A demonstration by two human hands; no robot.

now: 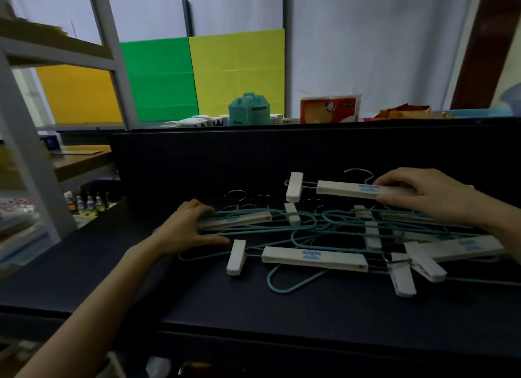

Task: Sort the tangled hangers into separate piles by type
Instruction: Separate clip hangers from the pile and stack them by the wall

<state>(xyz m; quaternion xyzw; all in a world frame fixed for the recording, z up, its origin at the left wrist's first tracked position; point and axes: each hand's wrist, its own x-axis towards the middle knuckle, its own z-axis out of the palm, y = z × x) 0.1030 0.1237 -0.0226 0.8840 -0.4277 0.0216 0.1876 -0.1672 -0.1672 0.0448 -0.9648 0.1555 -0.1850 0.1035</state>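
Note:
A tangle of hangers lies on the dark table [253, 307]. Several white clip hangers with blue logos are mixed with thin teal wire hangers [298, 281]. My right hand [423, 193] grips the right end of a white clip hanger [346, 188] at the far side of the heap. My left hand [189, 228] presses down on the left end of another white clip hanger [239, 218]. A third white clip hanger [314, 258] lies in front, between my hands. More white clips stick out at the right.
A dark raised panel [253, 155] stands behind the heap. Beyond it are a teal container [248, 109], an orange packet [328, 108] and coloured boards. A white shelf unit [33, 152] with small bottles stands at the left.

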